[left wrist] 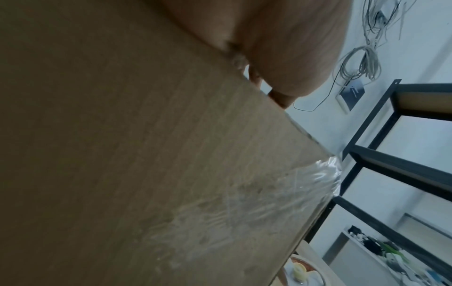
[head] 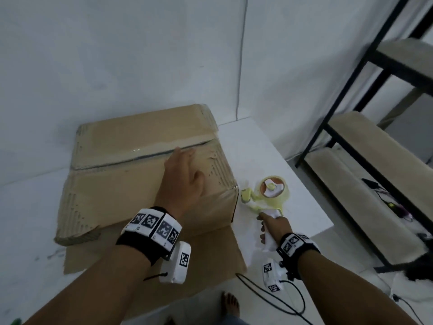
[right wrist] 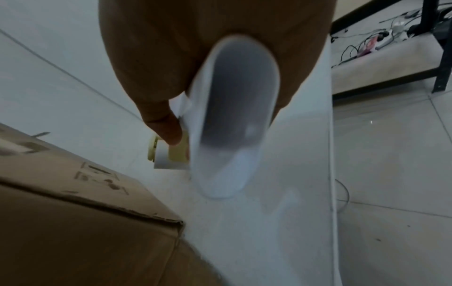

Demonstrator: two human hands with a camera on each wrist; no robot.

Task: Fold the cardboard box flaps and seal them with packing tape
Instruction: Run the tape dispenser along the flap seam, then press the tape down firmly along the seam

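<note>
Right now the cardboard box [head: 131, 170] sits on a white table [head: 269, 160] with its back edge near the wall, both top flaps folded down and meeting at a seam [head: 140, 156] that runs across the lid. Clear tape [head: 138, 150] glints along that seam, and more crinkled clear tape [left wrist: 281, 189] wraps the box's near right corner. The left hand [head: 182, 179] lies flat on top of the box toward its right side, fingers straight and close together, fingertips reaching the seam. Just beside the box's right wall, the tape dispenser [head: 267, 191] rests on the table, a pale yellow-green frame carrying a roll of tape. The right hand [head: 276, 227] is curled round the dispenser's white handle [head: 269, 238], thumb along its side; the right wrist view shows the handle's hollow end [right wrist: 234, 120] held inside the palm. A loose sheet of cardboard [head: 210, 259] lies under the box's near edge. To the right of the box stands a black metal shelf [head: 365, 113].
</note>
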